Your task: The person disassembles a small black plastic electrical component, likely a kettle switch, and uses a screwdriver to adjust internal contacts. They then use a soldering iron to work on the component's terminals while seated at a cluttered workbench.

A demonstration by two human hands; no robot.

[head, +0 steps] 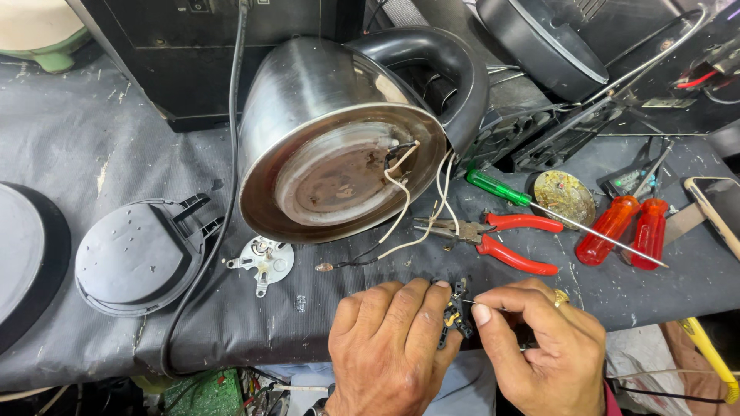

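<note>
My left hand (389,347) and my right hand (543,347) meet at the bench's front edge. Between their fingertips sits a small black switch part (455,314) with yellow bits. My left fingers pinch it; my right thumb and forefinger hold a thin metal pin or wire against it. Just behind lies a steel electric kettle (339,131) on its side, its open base facing me, with white and black wires (401,208) trailing out toward my hands.
Red-handled pliers (509,239), a green screwdriver (501,187), two red screwdriver handles (628,227), a round brass disc (566,196), a black plastic base cover (135,254), a small metal plate (266,260), a black cable (223,231) and a phone (717,204) lie on the dark mat.
</note>
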